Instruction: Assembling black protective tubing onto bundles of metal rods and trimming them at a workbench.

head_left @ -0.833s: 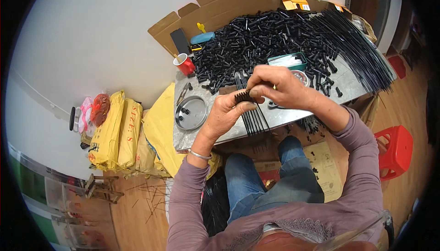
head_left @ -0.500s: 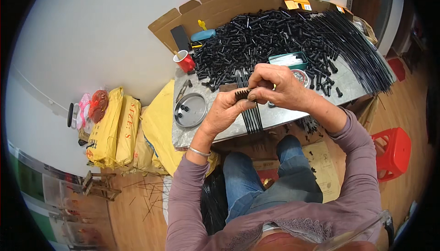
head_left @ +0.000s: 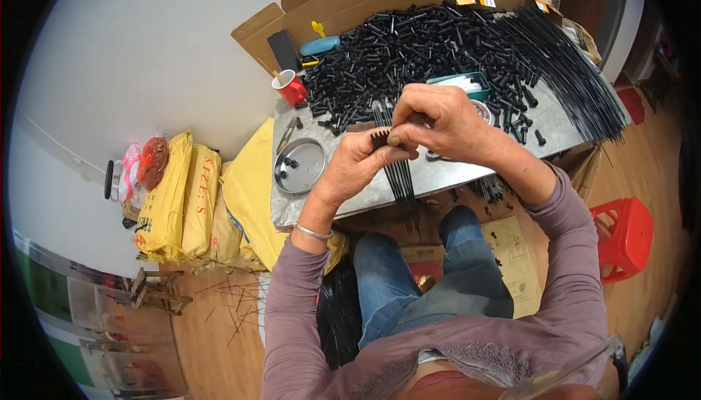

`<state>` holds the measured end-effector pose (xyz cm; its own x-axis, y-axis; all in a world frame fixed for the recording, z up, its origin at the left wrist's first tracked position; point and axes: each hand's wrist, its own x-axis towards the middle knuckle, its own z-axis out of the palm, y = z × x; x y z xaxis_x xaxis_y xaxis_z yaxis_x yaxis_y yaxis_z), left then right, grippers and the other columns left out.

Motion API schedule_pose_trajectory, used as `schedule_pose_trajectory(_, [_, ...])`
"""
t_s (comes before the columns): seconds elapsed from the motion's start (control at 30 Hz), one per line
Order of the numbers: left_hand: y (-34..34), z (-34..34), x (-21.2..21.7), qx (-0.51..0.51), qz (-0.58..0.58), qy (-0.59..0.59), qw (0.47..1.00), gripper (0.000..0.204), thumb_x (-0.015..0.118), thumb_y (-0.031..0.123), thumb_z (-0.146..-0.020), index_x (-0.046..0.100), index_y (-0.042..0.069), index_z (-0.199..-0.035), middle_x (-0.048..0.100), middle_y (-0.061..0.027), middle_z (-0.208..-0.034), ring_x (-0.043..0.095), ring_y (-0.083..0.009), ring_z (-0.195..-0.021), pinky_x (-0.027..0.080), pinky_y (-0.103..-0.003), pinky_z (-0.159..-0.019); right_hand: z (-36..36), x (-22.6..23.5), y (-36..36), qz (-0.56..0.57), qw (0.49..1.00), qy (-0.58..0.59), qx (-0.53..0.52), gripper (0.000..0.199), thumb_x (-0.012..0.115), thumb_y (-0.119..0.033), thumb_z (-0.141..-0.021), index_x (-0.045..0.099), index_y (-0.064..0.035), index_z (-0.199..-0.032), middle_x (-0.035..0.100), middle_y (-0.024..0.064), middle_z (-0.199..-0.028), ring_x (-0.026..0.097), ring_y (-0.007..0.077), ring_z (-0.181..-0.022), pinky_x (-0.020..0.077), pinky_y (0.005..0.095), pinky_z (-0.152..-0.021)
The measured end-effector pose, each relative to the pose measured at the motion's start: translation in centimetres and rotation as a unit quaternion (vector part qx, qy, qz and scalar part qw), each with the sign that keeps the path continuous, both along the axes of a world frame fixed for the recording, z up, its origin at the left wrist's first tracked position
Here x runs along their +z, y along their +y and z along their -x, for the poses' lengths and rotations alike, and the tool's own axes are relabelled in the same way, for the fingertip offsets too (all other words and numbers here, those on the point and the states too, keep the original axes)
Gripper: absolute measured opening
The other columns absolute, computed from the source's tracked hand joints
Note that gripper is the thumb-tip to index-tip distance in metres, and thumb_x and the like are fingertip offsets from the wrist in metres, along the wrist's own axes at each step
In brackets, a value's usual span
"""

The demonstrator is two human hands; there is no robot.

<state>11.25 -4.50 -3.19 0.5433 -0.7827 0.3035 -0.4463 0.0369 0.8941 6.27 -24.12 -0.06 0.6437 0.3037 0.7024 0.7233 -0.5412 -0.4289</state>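
Observation:
Above the front of the metal table, my left hand (head_left: 358, 160) is closed around a small black comb-like piece (head_left: 380, 138) with a row of short teeth facing up. My right hand (head_left: 437, 124) meets it from the right, thumb and fingers pinched together at the end of the toothed row. Whatever lies between those right fingertips is hidden. Below both hands runs a bundle of thin black rods (head_left: 399, 181), side by side, their lower ends reaching past the table's front edge. Whether the rods join the toothed piece cannot be seen.
A big heap of black bolt-like parts (head_left: 409, 50) covers the table (head_left: 350, 199) behind my hands. Around it are a round metal dish (head_left: 315, 174), a red mug (head_left: 293, 90), a green box of white pieces (head_left: 478, 87) and long black rods (head_left: 569, 71). A red stool (head_left: 629, 236) stands right.
Both hands have shifted slightly left and up, still together at the toothed piece. My right fingers have curled upward a little. The rods' lower ends are now blurred.

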Motion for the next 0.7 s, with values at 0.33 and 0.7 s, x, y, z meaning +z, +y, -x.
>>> schedule_pose_trajectory(0.33, [-0.3, 0.1, 0.2, 0.010, -0.011, -0.044, 0.999, 0.016, 0.062, 0.008, -0.090, 0.069, 0.000, -0.102, 0.071, -0.0062, -0.093, 0.067, -0.0130, -0.088, 0.054, -0.027, -0.081, 0.0, 0.1, -0.1, 0.020, 0.999, -0.023, -0.020, 0.012, 0.072, -0.007, -0.078, 0.062, -0.0021, -0.076, 0.059, 0.0043, -0.069, 0.058, 0.0130, -0.060, 0.0435, 0.0287, -0.050])
schedule_pose_trajectory(0.7, [-0.4, 0.3, -0.3, 0.031, -0.009, -0.067, 0.997, 0.015, 0.060, 0.008, -0.091, 0.070, 0.003, -0.102, 0.072, -0.0050, -0.091, 0.067, -0.0130, -0.088, 0.053, -0.027, -0.080, -0.2, 0.1, -0.6, 0.057, 0.997, -0.045, -0.011, 0.014, 0.074, -0.012, -0.073, 0.064, -0.0048, -0.078, 0.060, 0.0067, -0.074, 0.061, 0.0224, -0.069, 0.0461, 0.0337, -0.058])
